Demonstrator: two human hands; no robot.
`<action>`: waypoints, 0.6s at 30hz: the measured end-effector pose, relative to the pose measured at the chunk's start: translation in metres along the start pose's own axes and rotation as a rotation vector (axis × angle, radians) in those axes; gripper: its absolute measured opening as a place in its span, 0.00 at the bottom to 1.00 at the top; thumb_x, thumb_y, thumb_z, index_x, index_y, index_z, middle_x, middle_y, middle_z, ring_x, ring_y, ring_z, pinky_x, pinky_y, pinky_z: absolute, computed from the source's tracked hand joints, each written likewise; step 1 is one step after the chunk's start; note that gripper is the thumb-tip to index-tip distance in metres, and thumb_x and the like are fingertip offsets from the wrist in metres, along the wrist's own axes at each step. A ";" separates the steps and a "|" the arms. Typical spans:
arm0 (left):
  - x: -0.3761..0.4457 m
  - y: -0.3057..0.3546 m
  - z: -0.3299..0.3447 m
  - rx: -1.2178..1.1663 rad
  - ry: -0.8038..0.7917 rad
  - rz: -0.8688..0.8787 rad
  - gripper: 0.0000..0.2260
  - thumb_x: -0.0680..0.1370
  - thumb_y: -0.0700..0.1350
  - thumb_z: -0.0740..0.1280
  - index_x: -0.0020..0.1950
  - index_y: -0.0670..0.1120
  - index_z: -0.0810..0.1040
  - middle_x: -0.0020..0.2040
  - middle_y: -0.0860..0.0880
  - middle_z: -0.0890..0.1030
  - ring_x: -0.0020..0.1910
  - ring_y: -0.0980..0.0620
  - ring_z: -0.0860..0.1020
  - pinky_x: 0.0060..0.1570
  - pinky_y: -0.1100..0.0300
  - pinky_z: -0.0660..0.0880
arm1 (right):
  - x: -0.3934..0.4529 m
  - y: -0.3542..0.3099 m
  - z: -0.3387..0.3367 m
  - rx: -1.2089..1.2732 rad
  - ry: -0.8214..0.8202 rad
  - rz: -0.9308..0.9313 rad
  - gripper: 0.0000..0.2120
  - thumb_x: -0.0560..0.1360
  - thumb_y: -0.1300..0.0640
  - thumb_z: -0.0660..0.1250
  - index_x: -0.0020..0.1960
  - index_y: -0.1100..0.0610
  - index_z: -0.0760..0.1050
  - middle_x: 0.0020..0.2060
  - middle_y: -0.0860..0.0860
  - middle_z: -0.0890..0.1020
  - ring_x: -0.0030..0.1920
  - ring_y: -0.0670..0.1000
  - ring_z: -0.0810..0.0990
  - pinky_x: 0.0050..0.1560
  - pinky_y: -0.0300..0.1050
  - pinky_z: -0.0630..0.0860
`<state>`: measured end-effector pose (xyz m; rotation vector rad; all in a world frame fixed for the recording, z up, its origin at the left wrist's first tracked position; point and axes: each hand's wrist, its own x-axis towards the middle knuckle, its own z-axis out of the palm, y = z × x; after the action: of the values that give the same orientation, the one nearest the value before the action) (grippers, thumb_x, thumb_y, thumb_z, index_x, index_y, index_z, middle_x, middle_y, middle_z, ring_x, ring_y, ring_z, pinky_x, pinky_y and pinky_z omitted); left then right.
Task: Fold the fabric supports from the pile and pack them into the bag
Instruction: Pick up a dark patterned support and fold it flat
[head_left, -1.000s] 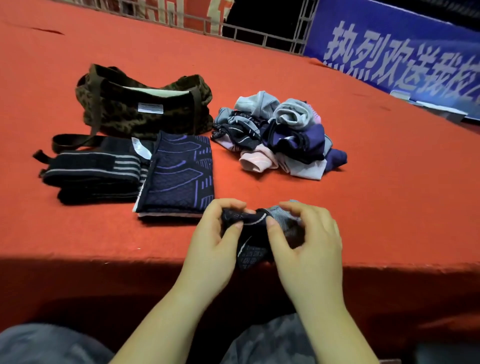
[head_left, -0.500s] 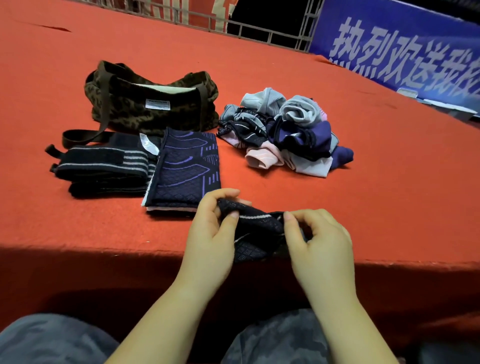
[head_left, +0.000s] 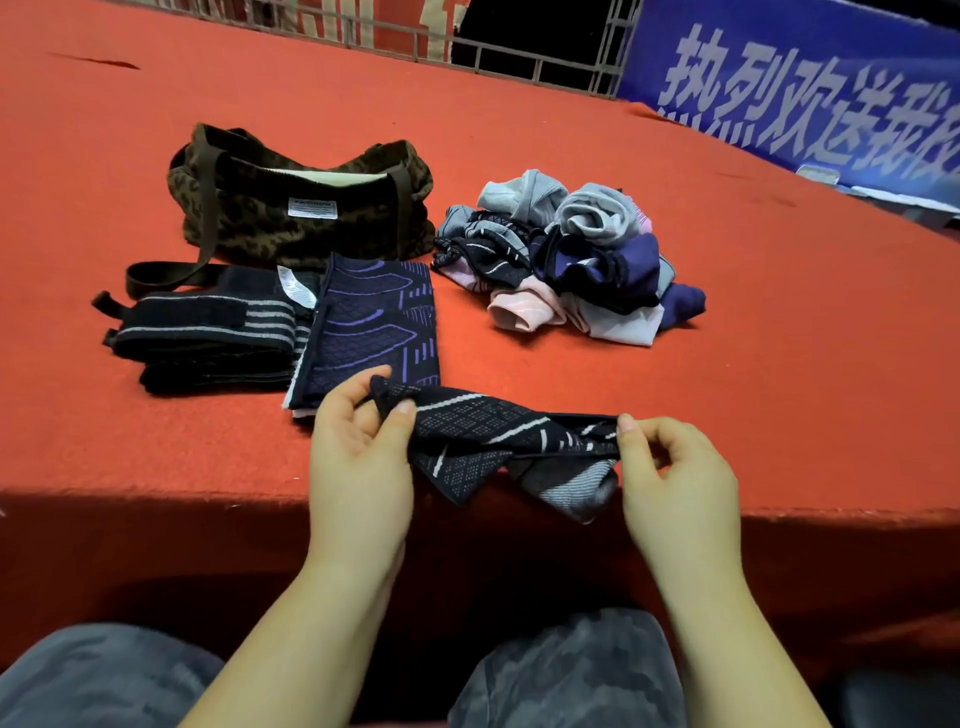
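Supports are counted as follows: one dark patterned support (head_left: 498, 436) is held stretched out, two folded ones lie just in front of the bag (head_left: 301, 208), and a pile (head_left: 566, 260) of unfolded ones sits to the bag's right, its number not to be told from the tangle. One bag is seen, mouth open, at the back of the desk (head_left: 779, 364). Of the folded pair, the striped black support (head_left: 208, 332) lies to the left and the purple-patterned support (head_left: 374, 327) touches it on the right.

The held support is pinched at one end by the left hand (head_left: 358, 452) and at the other by the right hand (head_left: 675, 467), nearer than the bag, over the desk's front edge. Its lower layers hang past that edge, so a loosened pinch could let it slip to the lap. The layers are twisted and uneven; if it is folded without being squared, a lumpy fold is likely. The purple-patterned support could also be nudged out of shape by the left hand, which is close above it.
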<state>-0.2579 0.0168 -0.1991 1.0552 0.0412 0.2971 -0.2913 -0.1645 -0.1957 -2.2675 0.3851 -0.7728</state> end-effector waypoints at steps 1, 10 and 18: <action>0.001 0.001 0.000 -0.015 0.020 0.002 0.13 0.79 0.30 0.59 0.53 0.47 0.72 0.48 0.49 0.82 0.44 0.59 0.80 0.46 0.70 0.76 | 0.000 0.001 -0.001 0.008 -0.005 0.017 0.12 0.76 0.53 0.64 0.34 0.52 0.72 0.35 0.47 0.76 0.35 0.41 0.72 0.39 0.41 0.60; 0.015 0.016 -0.011 -0.008 0.111 0.069 0.13 0.78 0.29 0.58 0.53 0.47 0.72 0.46 0.51 0.83 0.50 0.54 0.80 0.57 0.60 0.75 | 0.008 0.008 -0.012 0.110 0.088 0.067 0.16 0.72 0.45 0.57 0.35 0.56 0.73 0.29 0.49 0.72 0.32 0.45 0.70 0.34 0.42 0.59; 0.018 0.025 -0.019 0.203 -0.041 0.070 0.16 0.78 0.29 0.58 0.52 0.50 0.73 0.45 0.53 0.82 0.43 0.63 0.80 0.45 0.70 0.75 | 0.011 0.009 -0.021 0.153 0.166 0.039 0.15 0.76 0.49 0.57 0.36 0.56 0.72 0.30 0.47 0.74 0.33 0.47 0.71 0.36 0.42 0.58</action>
<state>-0.2493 0.0490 -0.1853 1.2654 -0.0025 0.3404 -0.2961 -0.1875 -0.1852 -2.0554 0.4307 -0.9410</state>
